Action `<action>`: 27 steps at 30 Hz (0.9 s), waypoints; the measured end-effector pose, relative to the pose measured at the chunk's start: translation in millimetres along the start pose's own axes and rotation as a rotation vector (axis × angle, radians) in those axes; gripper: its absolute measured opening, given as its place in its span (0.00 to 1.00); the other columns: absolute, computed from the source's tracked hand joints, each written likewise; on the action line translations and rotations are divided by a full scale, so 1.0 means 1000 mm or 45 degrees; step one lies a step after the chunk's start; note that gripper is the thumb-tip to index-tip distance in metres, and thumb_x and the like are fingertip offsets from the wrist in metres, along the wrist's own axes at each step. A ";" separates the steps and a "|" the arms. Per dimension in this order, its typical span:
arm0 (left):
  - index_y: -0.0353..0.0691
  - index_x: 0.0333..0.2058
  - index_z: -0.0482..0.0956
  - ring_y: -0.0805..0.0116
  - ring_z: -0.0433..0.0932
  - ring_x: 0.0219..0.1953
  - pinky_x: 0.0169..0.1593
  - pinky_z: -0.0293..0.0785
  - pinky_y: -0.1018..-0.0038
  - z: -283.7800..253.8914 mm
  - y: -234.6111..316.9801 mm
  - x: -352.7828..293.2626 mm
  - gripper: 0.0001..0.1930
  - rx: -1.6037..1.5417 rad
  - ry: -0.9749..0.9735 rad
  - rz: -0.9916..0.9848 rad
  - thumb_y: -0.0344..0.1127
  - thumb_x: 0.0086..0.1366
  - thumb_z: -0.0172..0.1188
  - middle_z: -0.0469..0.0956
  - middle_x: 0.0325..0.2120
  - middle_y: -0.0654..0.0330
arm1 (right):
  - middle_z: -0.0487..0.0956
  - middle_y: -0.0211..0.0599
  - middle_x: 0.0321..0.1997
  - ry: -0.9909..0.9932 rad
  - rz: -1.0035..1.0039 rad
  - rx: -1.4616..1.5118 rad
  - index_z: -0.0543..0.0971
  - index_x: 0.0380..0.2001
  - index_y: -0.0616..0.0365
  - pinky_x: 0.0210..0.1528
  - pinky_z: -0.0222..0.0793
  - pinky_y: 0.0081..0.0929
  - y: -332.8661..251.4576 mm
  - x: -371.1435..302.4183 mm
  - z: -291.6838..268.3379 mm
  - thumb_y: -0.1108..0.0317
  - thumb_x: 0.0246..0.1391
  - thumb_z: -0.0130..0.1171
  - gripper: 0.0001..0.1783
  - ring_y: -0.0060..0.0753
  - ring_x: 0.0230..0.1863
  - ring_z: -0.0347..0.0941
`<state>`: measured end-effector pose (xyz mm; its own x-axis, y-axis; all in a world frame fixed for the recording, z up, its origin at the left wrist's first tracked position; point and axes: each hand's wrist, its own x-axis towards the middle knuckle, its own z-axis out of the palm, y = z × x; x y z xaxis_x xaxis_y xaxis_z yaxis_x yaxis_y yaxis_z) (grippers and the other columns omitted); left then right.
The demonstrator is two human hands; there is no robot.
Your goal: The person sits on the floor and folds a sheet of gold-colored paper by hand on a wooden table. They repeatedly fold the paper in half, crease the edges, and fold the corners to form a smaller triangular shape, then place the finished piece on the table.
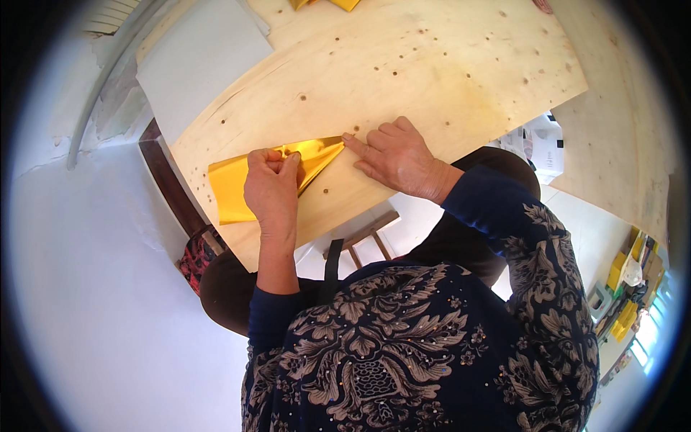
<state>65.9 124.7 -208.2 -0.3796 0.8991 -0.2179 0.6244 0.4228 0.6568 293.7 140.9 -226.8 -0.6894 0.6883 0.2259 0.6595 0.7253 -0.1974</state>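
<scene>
A sheet of shiny gold foil paper (229,189), partly folded, lies on a pale plywood board (432,65). My left hand (271,183) rests on the sheet's middle with fingers curled, pinching a fold of the paper. My right hand (394,155) lies flat on the board at the sheet's right tip, the forefinger pressing the pointed corner down. Both forearms wear dark blue sleeves with a patterned top.
More gold pieces (344,4) lie at the board's far edge. A white sheet (194,57) lies at the upper left, over a dark wooden frame (169,180). A wooden stool (367,241) stands under the board. Yellow items (622,288) sit at the far right.
</scene>
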 end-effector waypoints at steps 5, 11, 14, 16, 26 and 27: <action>0.37 0.34 0.75 0.66 0.81 0.24 0.31 0.74 0.72 -0.001 -0.003 0.000 0.14 0.030 0.001 -0.013 0.38 0.56 0.69 0.82 0.22 0.58 | 0.71 0.28 0.27 0.010 -0.008 0.009 0.79 0.53 0.52 0.40 0.59 0.31 0.001 0.002 -0.002 0.59 0.54 0.62 0.23 0.30 0.33 0.69; 0.40 0.36 0.75 0.59 0.82 0.28 0.36 0.74 0.65 -0.005 -0.007 -0.002 0.16 0.053 -0.023 -0.074 0.42 0.55 0.69 0.82 0.23 0.59 | 0.71 0.29 0.27 0.092 -0.020 0.018 0.81 0.49 0.52 0.38 0.60 0.31 -0.012 0.009 -0.011 0.63 0.52 0.62 0.19 0.32 0.32 0.69; 0.41 0.35 0.74 0.58 0.82 0.28 0.35 0.74 0.64 -0.005 -0.005 -0.003 0.16 0.052 -0.026 -0.093 0.42 0.54 0.69 0.81 0.23 0.59 | 0.72 0.31 0.29 0.267 -0.024 0.340 0.82 0.45 0.53 0.38 0.65 0.33 -0.026 0.027 -0.004 0.67 0.51 0.61 0.16 0.35 0.34 0.71; 0.41 0.35 0.74 0.57 0.82 0.29 0.35 0.74 0.63 -0.005 -0.004 -0.003 0.16 0.080 -0.020 -0.083 0.42 0.54 0.69 0.81 0.24 0.58 | 0.73 0.33 0.29 0.299 -0.073 0.642 0.82 0.42 0.53 0.39 0.69 0.35 -0.042 0.046 0.011 0.70 0.51 0.60 0.13 0.38 0.35 0.72; 0.35 0.46 0.74 0.61 0.81 0.27 0.35 0.75 0.68 -0.014 -0.018 -0.017 0.24 0.041 -0.069 0.033 0.37 0.53 0.70 0.82 0.23 0.57 | 0.73 0.33 0.30 0.283 0.091 0.556 0.82 0.42 0.48 0.34 0.73 0.33 -0.040 0.076 0.050 0.72 0.50 0.62 0.14 0.39 0.35 0.73; 0.33 0.48 0.74 0.63 0.81 0.26 0.34 0.75 0.70 -0.017 -0.022 -0.026 0.25 0.073 -0.059 0.066 0.36 0.52 0.71 0.82 0.23 0.57 | 0.73 0.33 0.30 0.314 0.080 0.554 0.82 0.42 0.48 0.34 0.73 0.33 -0.041 0.075 0.051 0.71 0.51 0.62 0.14 0.38 0.34 0.73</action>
<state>51.0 90.4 -204.7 -0.3146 0.9236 -0.2192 0.6811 0.3805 0.6256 199.9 163.8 -250.5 -0.5264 0.7452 0.4094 0.4749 0.6571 -0.5854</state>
